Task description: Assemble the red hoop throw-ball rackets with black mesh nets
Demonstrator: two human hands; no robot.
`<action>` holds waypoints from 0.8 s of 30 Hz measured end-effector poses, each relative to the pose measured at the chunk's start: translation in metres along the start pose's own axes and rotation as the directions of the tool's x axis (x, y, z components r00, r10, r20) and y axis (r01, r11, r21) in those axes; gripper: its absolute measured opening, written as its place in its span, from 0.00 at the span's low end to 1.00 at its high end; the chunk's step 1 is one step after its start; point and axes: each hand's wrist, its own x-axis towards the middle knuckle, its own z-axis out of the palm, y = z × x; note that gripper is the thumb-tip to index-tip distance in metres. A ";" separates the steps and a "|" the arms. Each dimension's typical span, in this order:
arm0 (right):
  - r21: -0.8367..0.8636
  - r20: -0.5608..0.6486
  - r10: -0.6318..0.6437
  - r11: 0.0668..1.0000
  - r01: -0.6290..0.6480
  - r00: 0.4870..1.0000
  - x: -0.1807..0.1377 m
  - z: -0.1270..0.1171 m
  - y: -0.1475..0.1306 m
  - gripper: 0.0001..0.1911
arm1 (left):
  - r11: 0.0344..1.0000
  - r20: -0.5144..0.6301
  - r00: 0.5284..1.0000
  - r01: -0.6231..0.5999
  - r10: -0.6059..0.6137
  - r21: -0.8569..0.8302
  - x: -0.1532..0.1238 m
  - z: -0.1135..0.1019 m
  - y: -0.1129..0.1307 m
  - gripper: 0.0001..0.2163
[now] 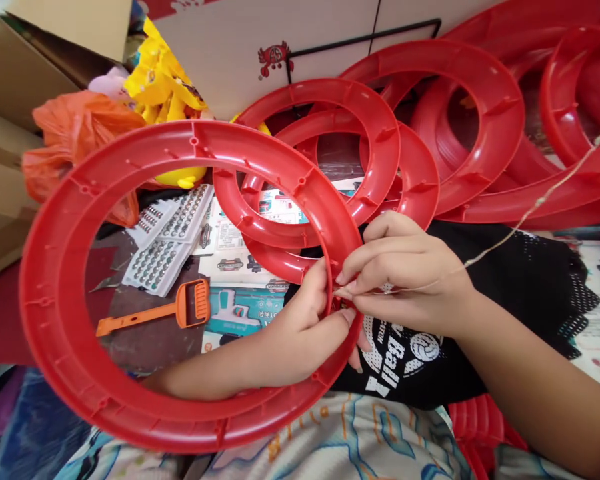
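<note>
Two hands meet at the right inner edge of the big red ring (55, 280), which I hold upright over my lap, near me and left of centre. My left hand (305, 327) reaches through the ring's opening from the near side; its thumb and fingers curl around the ring's band and press on it from both faces. My right hand (405, 280) comes in from the right, with its fingertips (347, 285) drawn together in a pinch on a thin pale string (530, 212), right at the ring's edge and touching my left thumb. The string runs from that pinch up and to the right, out of view at the far right. Whether the string passes through the ring cannot be told, since my fingers cover the spot.

Behind the ring, further away, several more red rings (380, 133) lean in an overlapping pile that reaches to the far right. Seen through the ring's opening, an orange tool (190, 303) lies on the surface, with sheets of button cells (170, 240) just beyond it and printed cards (240, 310) to its right. An orange bag (75, 133) and a yellow toy (160, 80) sit at the far left, beside cardboard boxes (10, 87). A black shirt (530, 293) lies under my right forearm.
</note>
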 end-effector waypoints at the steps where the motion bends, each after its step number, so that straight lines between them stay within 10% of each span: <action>1: 0.014 -0.006 0.018 1.000 -0.018 1.000 0.000 0.001 -0.001 0.10 | 1.000 -0.004 1.000 -0.007 0.007 0.025 0.001 0.000 0.000 0.07; 24: -0.034 0.102 -0.054 0.998 0.058 0.993 -0.002 -0.008 -0.005 0.12 | 0.994 0.168 0.984 -0.077 0.064 0.074 -0.004 -0.010 -0.005 0.03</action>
